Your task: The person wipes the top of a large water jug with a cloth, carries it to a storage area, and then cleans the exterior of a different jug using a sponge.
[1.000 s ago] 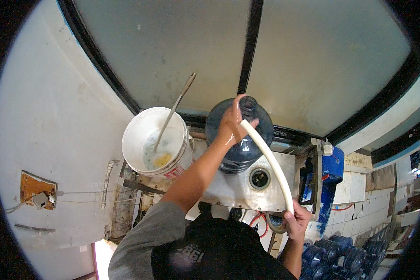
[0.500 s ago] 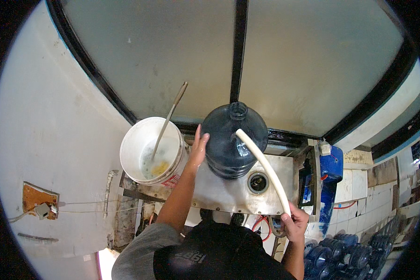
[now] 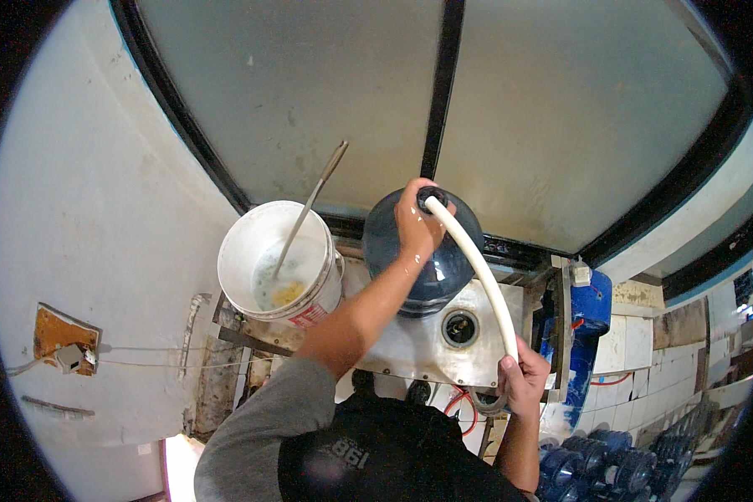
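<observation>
A large dark blue-tinted water jug (image 3: 452, 272) stands upright on a metal counter (image 3: 397, 347). My left hand (image 3: 417, 226) is wrapped round its neck, with wet skin showing at the wrist. My right hand (image 3: 525, 378) grips the lower part of a cream-white hose (image 3: 487, 276), to the right of the jug. From there the hose curves up and left, and its far end meets the jug's mouth (image 3: 429, 197). Whether the tip reaches inside cannot be made out.
Left of the jug stands a white bucket (image 3: 330, 289) holding sudsy water, something yellow and a long-handled tool (image 3: 316, 194). A round drain-like opening (image 3: 460, 328) lies in the counter. Frosted panels (image 3: 552, 125) rise behind. Several blue jugs (image 3: 590, 460) are at lower right.
My left hand has moved from the jug's left side up to its neck and closed round it. The hose's free end has gone from in front of the jug to its mouth.
</observation>
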`<action>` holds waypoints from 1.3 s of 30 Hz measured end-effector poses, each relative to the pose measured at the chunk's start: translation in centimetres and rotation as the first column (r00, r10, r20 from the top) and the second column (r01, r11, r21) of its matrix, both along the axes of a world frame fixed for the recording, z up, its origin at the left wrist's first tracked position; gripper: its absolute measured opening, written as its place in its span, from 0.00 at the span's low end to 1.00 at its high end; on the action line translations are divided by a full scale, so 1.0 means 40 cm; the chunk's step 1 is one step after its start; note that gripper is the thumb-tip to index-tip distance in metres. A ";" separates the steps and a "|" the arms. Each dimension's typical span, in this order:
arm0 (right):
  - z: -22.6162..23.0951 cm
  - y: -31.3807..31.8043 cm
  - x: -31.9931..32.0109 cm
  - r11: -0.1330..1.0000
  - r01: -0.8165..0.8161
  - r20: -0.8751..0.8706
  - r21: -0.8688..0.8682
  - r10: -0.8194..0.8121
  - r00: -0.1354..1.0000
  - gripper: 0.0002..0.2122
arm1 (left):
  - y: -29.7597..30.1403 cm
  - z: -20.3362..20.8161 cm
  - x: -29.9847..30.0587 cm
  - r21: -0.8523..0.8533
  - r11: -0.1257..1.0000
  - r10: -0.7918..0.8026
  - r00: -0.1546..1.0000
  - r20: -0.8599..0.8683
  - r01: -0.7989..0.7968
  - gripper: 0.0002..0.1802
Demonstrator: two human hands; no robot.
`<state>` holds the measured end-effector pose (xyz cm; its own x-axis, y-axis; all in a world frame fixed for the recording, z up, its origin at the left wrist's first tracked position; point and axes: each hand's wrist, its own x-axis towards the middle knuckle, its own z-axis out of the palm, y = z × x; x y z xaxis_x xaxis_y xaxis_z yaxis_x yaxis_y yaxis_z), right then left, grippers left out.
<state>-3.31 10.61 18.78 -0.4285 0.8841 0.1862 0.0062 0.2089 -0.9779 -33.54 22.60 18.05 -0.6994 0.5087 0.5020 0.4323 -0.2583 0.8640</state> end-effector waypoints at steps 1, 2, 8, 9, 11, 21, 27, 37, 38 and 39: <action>0.001 -0.006 0.001 1.000 0.007 -0.002 -0.009 -0.007 1.000 0.21 | -0.012 0.000 0.021 0.021 0.991 0.132 0.991 0.019 -0.132 0.23; 0.003 -0.011 -0.001 1.000 0.013 -0.004 -0.018 -0.013 1.000 0.21 | -0.023 -0.001 0.023 -0.008 0.998 0.062 0.998 -0.007 -0.062 0.25; 0.001 -0.021 0.003 1.000 -0.004 -0.003 -0.027 0.004 1.000 0.21 | -0.103 -0.006 -0.068 -0.427 0.865 -0.352 0.925 -0.141 0.264 0.44; -0.007 -0.022 0.006 1.000 -0.013 -0.003 -0.026 0.013 1.000 0.22 | -0.124 -0.022 -0.102 -0.499 0.852 -0.327 0.907 -0.267 0.160 0.47; -0.015 -0.030 0.009 0.999 -0.020 0.003 -0.038 0.020 1.000 0.21 | -0.167 -0.043 -0.169 -0.590 0.805 -0.308 0.807 -0.503 -0.060 0.55; -0.009 -0.068 -0.002 0.991 -0.044 0.014 -0.123 0.046 0.999 0.21 | -0.278 -0.202 -0.211 -0.474 0.848 0.026 0.873 0.486 0.238 0.52; -0.018 -0.064 0.021 0.992 0.008 0.035 -0.123 -0.004 0.999 0.21 | -0.255 -0.172 -0.137 -0.383 0.857 -0.011 0.730 -0.684 -0.345 0.51; -0.020 -0.084 0.086 0.994 0.051 -0.035 -0.100 -0.054 0.998 0.22 | 0.007 0.031 0.015 -0.167 0.981 -0.083 0.991 0.102 0.099 0.21; -0.042 -0.084 0.108 0.997 0.068 -0.014 -0.037 -0.069 0.998 0.22 | -0.001 0.015 0.009 -0.026 0.990 -0.136 0.987 0.091 0.139 0.20; -0.042 -0.079 0.127 0.995 0.087 -0.011 -0.045 -0.088 0.996 0.22 | -0.001 0.005 0.004 0.043 0.992 -0.120 0.984 0.130 0.115 0.17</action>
